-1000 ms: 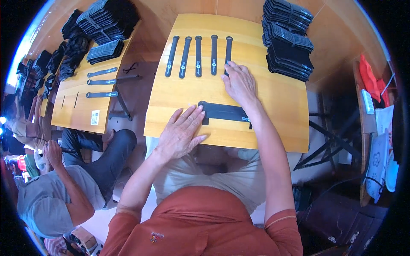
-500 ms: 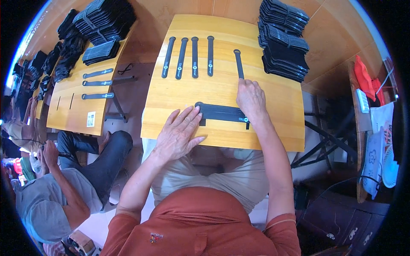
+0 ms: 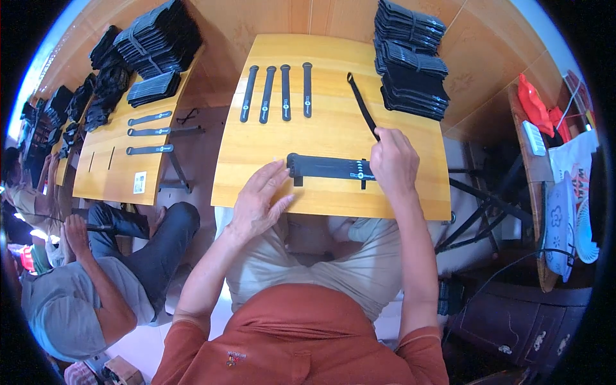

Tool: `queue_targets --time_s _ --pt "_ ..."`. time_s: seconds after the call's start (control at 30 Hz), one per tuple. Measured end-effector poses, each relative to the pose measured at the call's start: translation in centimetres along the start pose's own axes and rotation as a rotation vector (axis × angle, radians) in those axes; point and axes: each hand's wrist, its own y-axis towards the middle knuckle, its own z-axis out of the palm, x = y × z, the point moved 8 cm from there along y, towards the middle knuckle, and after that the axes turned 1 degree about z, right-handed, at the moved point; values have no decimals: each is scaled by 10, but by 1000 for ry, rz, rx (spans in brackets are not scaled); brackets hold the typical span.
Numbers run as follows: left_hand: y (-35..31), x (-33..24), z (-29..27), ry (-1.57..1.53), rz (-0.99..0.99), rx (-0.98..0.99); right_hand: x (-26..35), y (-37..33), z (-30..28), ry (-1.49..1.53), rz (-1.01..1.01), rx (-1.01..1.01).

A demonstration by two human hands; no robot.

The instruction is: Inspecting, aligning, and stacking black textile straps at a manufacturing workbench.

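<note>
My right hand [image 3: 395, 163] pinches the near end of a black strap [image 3: 363, 108]. The strap slants up and away to the left, turned partly on edge, with a ring at its far end. At the near edge of the table, a stack of black straps [image 3: 327, 167] lies crosswise over two dark strips or slots, whose ends show at its near side. My left hand [image 3: 260, 200] is beside the stack's left end, fingers stretched out and holding nothing. Farther off, several single straps [image 3: 285, 93] lie lengthwise in a row, ring ends away from me.
Bundled black straps [image 3: 410, 61] are piled at the table's [image 3: 244, 154] far right corner. To the left, a co-worker [image 3: 83, 289] sits by another table [image 3: 96, 183] with straps and black piles [image 3: 157, 38]. A wooden shelf [image 3: 521, 122] with a red cloth stands at the right.
My right hand has drawn the strap nearer and to the right, and the strap has turned from flat to edgewise. My left hand has slid left off the end of the stack.
</note>
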Motion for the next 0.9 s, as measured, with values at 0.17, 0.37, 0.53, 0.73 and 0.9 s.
queue_targets --time_s 0.17,0.37,0.53,0.73,0.9 --pt "-9 -32 -27 -157 -34 -369 50 -54 -57 742 -150 62" --pt "-1 -66 -48 45 278 -340 69 -93 -63 1183 -38 379" --pt "-9 -54 -38 -77 168 -201 45 -107 -43 1273 174 330" --pt "-19 -32 -31 -407 -124 -49 16 -111 -18 1219 387 234" --pt "-22 -9 -14 -716 -412 49 -1 -116 5 1216 481 248"
